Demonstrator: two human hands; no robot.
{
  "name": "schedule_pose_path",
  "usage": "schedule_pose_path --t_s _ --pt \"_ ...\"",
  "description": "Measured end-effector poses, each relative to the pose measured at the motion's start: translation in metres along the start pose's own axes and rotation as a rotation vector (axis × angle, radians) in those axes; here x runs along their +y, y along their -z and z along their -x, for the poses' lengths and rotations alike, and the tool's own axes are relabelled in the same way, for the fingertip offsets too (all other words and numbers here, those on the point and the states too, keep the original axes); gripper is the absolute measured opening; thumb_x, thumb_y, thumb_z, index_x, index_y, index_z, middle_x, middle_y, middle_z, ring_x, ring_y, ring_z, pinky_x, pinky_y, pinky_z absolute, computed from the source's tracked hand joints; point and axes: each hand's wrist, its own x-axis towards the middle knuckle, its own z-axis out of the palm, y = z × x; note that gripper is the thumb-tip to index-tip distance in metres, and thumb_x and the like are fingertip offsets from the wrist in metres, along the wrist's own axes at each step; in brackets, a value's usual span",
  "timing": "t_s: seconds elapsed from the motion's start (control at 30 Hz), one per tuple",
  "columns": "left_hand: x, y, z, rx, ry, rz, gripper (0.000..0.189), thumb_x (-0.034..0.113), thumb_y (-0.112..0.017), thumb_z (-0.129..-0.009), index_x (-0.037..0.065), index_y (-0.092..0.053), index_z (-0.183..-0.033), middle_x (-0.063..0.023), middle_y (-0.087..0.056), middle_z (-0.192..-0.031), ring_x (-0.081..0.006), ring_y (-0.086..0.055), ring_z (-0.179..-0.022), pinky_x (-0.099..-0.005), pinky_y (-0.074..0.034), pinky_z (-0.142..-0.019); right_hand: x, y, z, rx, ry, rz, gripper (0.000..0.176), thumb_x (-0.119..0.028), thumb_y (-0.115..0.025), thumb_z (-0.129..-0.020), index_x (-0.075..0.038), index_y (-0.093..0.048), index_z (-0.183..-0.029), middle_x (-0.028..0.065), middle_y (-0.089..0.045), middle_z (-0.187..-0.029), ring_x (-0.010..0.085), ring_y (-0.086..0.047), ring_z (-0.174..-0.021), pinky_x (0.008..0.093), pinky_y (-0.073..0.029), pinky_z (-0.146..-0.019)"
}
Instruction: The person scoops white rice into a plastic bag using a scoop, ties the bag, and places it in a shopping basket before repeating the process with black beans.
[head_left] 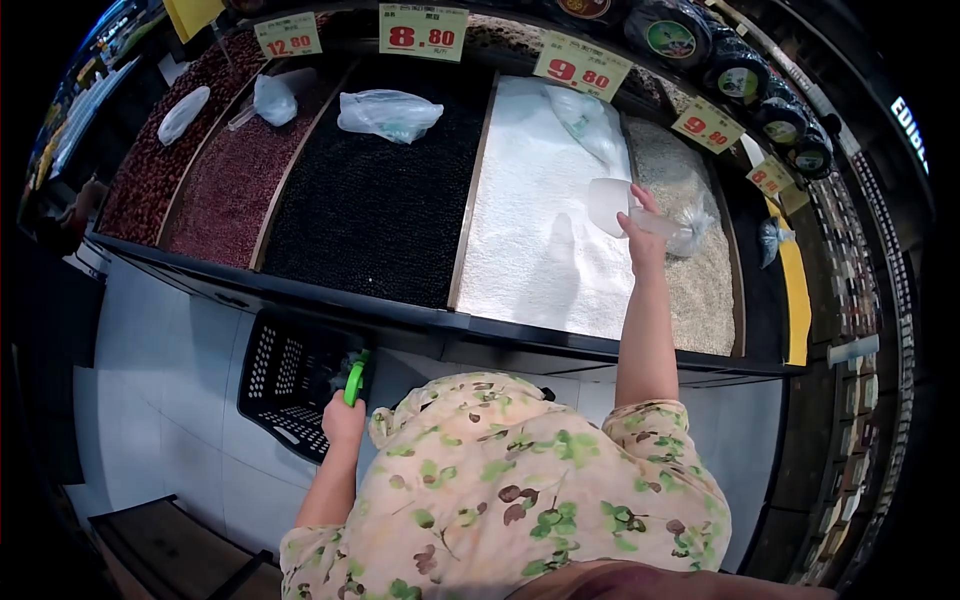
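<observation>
My right hand (644, 232) is closed around the handle of a translucent plastic scoop (607, 207). The scoop's wide end overlaps the bin of white grain (525, 230), while its handle end lies over the neighbouring bin of beige grain (700, 310). Close to that handle end is a knotted clear plastic bag (694, 228). Down at the left, my left hand (343, 420) grips the bright green handle (356, 375) of a black perforated shopping basket (268, 372). What lies inside the basket is dark and hard to see.
Left of the white grain are bins of black beans (375, 220), small red beans (235, 190) and larger dark red pieces (150, 180). Bagged scoops, such as a plastic-wrapped one (390, 115), rest on them. Price signs (423, 33) line the back. Dark wrapped round packages (668, 38) stand behind.
</observation>
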Motion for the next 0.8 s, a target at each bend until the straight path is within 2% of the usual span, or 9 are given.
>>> schedule_pose_path --t_s 0.13,0.27,0.3,0.4,0.43,0.57,0.8 --pt "-0.004 0.003 -0.003 -0.071 0.02 0.073 0.026 0.028 -0.062 -0.074 0.004 -0.061 -0.085 -0.0199 -0.065 -0.079 -0.0395 -0.063 -0.077 -0.0475 -0.051 -0.068 -0.017 -0.012 0.021 0.081 -0.025 -0.135 0.056 -0.01 -0.069 -0.07 -0.009 -0.056 -0.125 0.0178 -0.04 -0.138 0.0303 -0.036 -0.131 0.041 -0.029 -0.107" --pt "-0.024 -0.006 -0.017 -0.128 -0.077 0.17 0.029 0.03 -0.064 -0.075 0.003 -0.06 -0.084 -0.0211 -0.064 -0.077 -0.0399 -0.062 -0.076 -0.0468 -0.05 -0.066 -0.044 -0.035 0.058 0.161 -0.226 -0.388 0.06 -0.009 -0.065 -0.078 -0.005 -0.044 -0.134 0.0171 -0.044 -0.132 0.027 -0.046 -0.121 0.0434 -0.039 -0.1" --pt "-0.029 -0.007 -0.022 -0.145 -0.107 0.189 0.03 0.031 -0.065 -0.076 0.003 -0.06 -0.085 -0.0215 -0.064 -0.077 -0.0401 -0.062 -0.076 -0.0468 -0.05 -0.066 -0.051 -0.041 0.065 0.151 -0.273 -0.448 0.059 -0.008 -0.062 -0.081 -0.006 -0.04 -0.136 0.0187 -0.044 -0.132 0.0276 -0.047 -0.12 0.0404 -0.048 -0.092" --pt "-0.045 -0.011 -0.033 -0.174 -0.17 0.216 0.032 0.033 -0.066 -0.077 0.002 -0.059 -0.085 -0.022 -0.063 -0.077 -0.0406 -0.061 -0.076 -0.0469 -0.049 -0.066 -0.065 -0.06 0.085 0.194 -0.371 -0.491 0.057 -0.007 -0.06 -0.083 -0.007 -0.04 -0.136 0.0192 -0.043 -0.133 0.0281 -0.048 -0.119 0.0366 -0.054 -0.084" --pt "-0.049 -0.01 -0.036 -0.18 -0.188 0.22 0.033 0.033 -0.066 -0.077 0.002 -0.059 -0.086 -0.0221 -0.063 -0.077 -0.0407 -0.061 -0.077 -0.0469 -0.049 -0.066 -0.055 -0.063 0.089 0.202 -0.398 -0.505 0.056 -0.008 -0.06 -0.084 -0.01 -0.04 -0.137 0.018 -0.044 -0.132 0.0285 -0.048 -0.119 0.0378 -0.056 -0.079" --pt "-0.049 0.003 -0.041 -0.148 -0.152 0.245 0.031 0.032 -0.065 -0.077 0.002 -0.06 -0.085 -0.0221 -0.063 -0.077 -0.0404 -0.061 -0.077 -0.0465 -0.049 -0.067 -0.056 -0.079 0.104 0.222 -0.499 -0.604 0.052 -0.012 -0.059 -0.087 -0.015 -0.041 -0.136 0.0115 -0.048 -0.129 0.0271 -0.049 -0.116 0.04 -0.057 -0.074" --pt "-0.047 0.034 -0.051 -0.094 -0.036 0.209 0.026 0.029 -0.063 -0.077 0.006 -0.063 -0.088 -0.0197 -0.065 -0.081 -0.0388 -0.062 -0.079 -0.0458 -0.05 -0.069 -0.067 -0.106 0.105 0.12 -0.519 -0.59 0.052 -0.014 -0.059 -0.087 -0.015 -0.042 -0.136 0.0102 -0.05 -0.127 0.0264 -0.05 -0.112 0.039 -0.058 -0.072"
